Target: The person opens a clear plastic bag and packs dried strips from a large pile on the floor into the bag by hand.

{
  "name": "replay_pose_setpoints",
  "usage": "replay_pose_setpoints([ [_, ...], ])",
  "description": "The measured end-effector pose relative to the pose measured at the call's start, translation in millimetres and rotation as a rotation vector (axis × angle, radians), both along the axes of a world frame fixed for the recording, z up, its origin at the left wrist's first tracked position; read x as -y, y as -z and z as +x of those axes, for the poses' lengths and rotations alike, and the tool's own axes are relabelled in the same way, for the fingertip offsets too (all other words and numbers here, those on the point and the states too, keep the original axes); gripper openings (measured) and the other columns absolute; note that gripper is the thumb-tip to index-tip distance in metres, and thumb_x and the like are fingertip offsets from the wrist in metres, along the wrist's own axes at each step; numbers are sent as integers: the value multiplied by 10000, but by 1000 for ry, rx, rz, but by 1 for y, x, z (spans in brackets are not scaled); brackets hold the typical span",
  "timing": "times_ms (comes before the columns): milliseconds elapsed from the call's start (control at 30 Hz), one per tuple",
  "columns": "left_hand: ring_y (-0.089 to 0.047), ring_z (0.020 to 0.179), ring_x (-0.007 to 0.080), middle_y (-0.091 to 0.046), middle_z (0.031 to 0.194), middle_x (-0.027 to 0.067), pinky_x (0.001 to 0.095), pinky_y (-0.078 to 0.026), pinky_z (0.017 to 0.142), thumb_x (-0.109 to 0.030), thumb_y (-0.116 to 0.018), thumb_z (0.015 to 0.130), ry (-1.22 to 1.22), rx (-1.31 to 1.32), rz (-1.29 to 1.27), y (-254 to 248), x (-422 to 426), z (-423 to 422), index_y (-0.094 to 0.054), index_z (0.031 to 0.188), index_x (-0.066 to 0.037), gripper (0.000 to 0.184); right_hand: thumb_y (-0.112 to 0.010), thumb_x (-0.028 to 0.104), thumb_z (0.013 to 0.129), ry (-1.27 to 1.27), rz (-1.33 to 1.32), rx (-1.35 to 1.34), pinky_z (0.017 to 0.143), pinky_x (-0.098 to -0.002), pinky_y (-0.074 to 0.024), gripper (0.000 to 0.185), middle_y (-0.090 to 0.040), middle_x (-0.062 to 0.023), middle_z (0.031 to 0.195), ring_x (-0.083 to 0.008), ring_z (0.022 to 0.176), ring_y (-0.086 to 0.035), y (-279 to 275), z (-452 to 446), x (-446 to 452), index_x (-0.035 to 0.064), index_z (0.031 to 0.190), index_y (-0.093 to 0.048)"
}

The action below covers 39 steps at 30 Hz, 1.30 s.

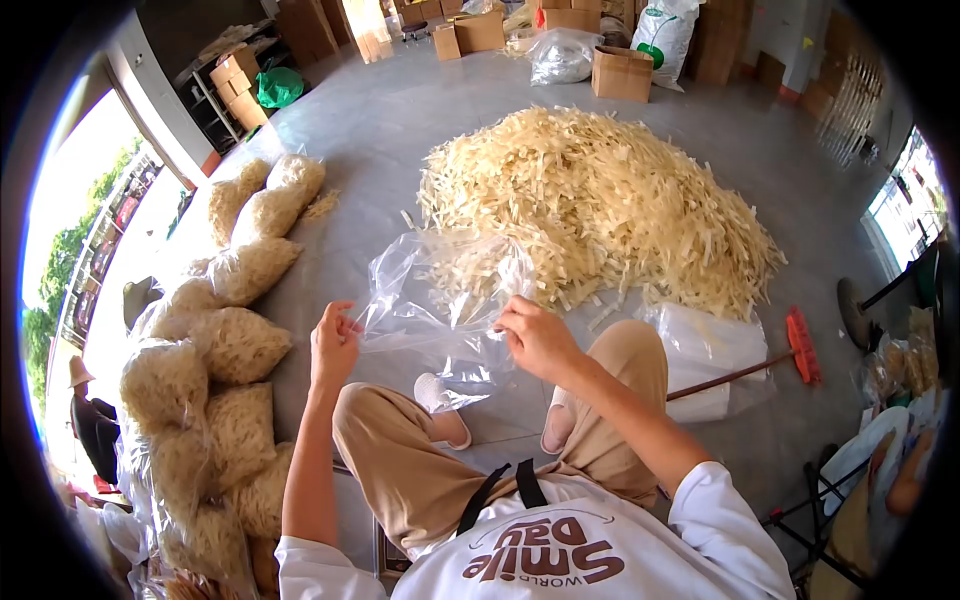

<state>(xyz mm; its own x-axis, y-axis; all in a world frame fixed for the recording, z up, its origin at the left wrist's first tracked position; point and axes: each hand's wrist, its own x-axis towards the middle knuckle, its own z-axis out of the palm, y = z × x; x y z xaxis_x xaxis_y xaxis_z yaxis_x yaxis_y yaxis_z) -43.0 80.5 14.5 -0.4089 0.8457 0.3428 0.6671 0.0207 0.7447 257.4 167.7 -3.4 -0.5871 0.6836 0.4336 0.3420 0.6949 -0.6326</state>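
Note:
Between my two hands a clear plastic bag (440,300) hangs spread out in front of my knees. My left hand (336,345) pinches its left edge, and my right hand (535,338) grips the right edge with closed fingers. The bag looks empty, and its far part overlaps the view of a large heap of pale yellow flat strips (590,200) on the floor. Beside my right knee lies a stack of flat clear plastic bags (705,345).
Filled bags of strips (240,345) are piled along my left. A red broom (802,345) lies at the right, its handle across the flat bags. Cardboard boxes (621,73) and a white sack (668,35) stand at the back. Another person (92,430) is at the far left.

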Motion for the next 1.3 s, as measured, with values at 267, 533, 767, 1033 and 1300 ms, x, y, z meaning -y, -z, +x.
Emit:
replay_pose_setpoints([
  [267,-446,513,102,-477,586,5,269,-380,472,66,-428,652,283,323,-393,-2,-49,39,-578,886,5,285,-494,-35,683,20,-96,197,627,-359,-457,118,-564,-97,765,-270,701,-571,-2,49,-27,13,642,-594],
  [533,-474,469,104,-498,553,5,237,-392,446,-112,-547,743,258,378,-777,9,-87,66,-558,743,-43,70,-519,-30,652,40,-48,253,650,-366,-465,101,-567,-104,770,-273,766,-570,43,50,-45,28,621,-596],
  [767,-622,502,221,-617,613,143,294,-498,411,-83,-575,741,381,59,-1163,34,-129,30,-561,722,33,118,-568,-15,624,-302,-204,492,672,-367,-481,66,-594,-122,810,-293,767,-587,80,24,-84,27,647,-614],
  [1033,-627,580,182,-652,713,148,275,-496,516,71,-513,658,547,325,-1063,141,-177,-7,-586,863,63,218,-540,54,736,-540,-625,1074,579,-335,-510,260,-573,-147,1027,-261,791,-616,140,5,-155,28,990,-590],
  [1300,-393,526,81,-452,544,-12,237,-282,480,91,-409,624,627,592,-1137,219,-189,14,-491,599,-28,147,-498,-6,782,-139,-845,514,551,-306,-510,302,-632,-127,921,-208,685,-646,193,-46,-310,5,1080,-545],
])
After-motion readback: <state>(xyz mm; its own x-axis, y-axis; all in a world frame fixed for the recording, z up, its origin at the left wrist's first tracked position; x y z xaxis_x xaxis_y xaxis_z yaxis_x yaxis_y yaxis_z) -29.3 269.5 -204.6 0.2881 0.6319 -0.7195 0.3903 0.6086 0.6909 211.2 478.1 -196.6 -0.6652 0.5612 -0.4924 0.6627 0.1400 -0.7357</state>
